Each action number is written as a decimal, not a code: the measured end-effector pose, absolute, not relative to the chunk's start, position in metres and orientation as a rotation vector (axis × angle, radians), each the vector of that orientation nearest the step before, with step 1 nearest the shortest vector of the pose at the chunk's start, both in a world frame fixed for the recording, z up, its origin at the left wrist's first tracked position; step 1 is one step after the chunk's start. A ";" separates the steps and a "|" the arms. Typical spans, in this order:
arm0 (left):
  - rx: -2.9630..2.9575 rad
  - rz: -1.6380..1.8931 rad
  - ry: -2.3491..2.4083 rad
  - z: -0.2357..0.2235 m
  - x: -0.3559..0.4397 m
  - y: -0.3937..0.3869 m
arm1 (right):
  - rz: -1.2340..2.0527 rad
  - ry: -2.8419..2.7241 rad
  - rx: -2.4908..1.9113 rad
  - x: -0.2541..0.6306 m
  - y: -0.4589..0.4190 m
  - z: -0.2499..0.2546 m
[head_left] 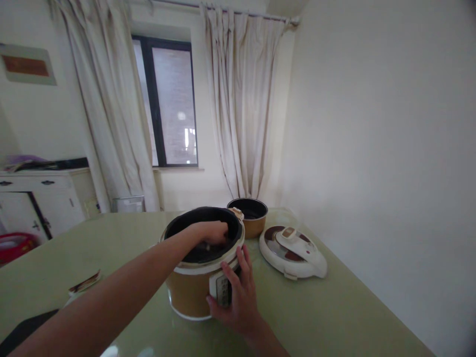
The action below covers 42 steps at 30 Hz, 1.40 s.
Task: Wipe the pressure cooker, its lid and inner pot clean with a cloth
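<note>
A gold and cream electric pressure cooker [191, 292] stands on the table with its lid off and its dark inside showing. My left hand [213, 232] reaches down into it, closed, knuckles up near the far right inner wall. What those fingers hold, if anything, is hidden. On the cooker's near right side, my right hand [240, 292] grips the body by the control panel [222, 290], thumb below and fingers up toward the rim. Behind the cooker to the right sits a gold inner pot [253, 228] with a dark interior. The cream and brown lid [293, 252] lies right of the cooker.
The pale green table [312, 317] runs along a white wall on the right. A small brown and white item [85, 282] lies at left, with a dark object [28, 329] nearer me. A white cabinet [55, 198] and a red basin [17, 248] are beyond the table's left side.
</note>
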<state>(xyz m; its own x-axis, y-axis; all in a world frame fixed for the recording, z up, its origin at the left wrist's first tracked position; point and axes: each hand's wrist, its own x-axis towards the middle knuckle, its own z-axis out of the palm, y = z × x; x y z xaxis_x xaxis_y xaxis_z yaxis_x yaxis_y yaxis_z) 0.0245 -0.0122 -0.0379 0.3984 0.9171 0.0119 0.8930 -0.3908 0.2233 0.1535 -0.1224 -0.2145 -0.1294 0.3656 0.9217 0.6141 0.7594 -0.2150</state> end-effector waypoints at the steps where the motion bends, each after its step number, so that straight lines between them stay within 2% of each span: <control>1: 2.494 0.220 1.646 -0.033 0.024 -0.008 | -0.258 -1.746 -0.773 0.154 -0.123 -0.214; 7: 2.565 0.422 1.766 0.033 -0.022 -0.009 | -0.263 -1.752 -0.782 0.153 -0.122 -0.214; 11: 2.377 1.013 1.782 0.067 -0.063 -0.051 | -0.255 -1.762 -0.776 0.159 -0.121 -0.213; 15: 2.280 1.314 1.734 0.066 -0.055 -0.111 | -0.142 -1.701 -0.791 0.165 -0.128 -0.192; 18: 2.278 1.380 1.534 0.048 -0.014 -0.150 | -0.029 -1.543 -0.748 0.162 -0.142 -0.166; 23: 2.188 1.354 1.025 0.015 0.063 -0.178 | -0.080 -1.407 -0.801 0.171 -0.172 -0.136; 28: 2.254 1.168 0.774 -0.019 0.079 -0.177 | 0.041 -1.439 -0.884 0.236 -0.179 -0.133; 30: 2.334 1.186 0.813 -0.043 0.070 -0.178 | 0.072 -1.550 -1.022 0.272 -0.178 -0.137; 33: 2.419 1.400 0.919 -0.094 0.048 -0.184 | 0.107 -1.720 -1.233 0.321 -0.177 -0.150; 37: 2.440 2.106 1.213 -0.164 0.003 -0.181 | 0.219 -1.923 -1.422 0.359 -0.181 -0.172; 39: 2.224 2.274 1.461 -0.190 -0.020 -0.171 | 0.267 -2.033 -1.488 0.365 -0.181 -0.176; 42: 1.781 2.319 1.672 -0.216 -0.050 -0.146 | 0.277 -2.219 -1.569 0.362 -0.170 -0.165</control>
<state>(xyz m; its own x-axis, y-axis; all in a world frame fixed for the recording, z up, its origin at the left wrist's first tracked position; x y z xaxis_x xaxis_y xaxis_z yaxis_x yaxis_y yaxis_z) -0.0503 -0.1462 -0.2159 -0.4225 0.3636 0.8302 0.6728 -0.4879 0.5561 0.3625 -0.1697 -0.1654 -0.2846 0.9350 0.2115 0.8542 0.3475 -0.3868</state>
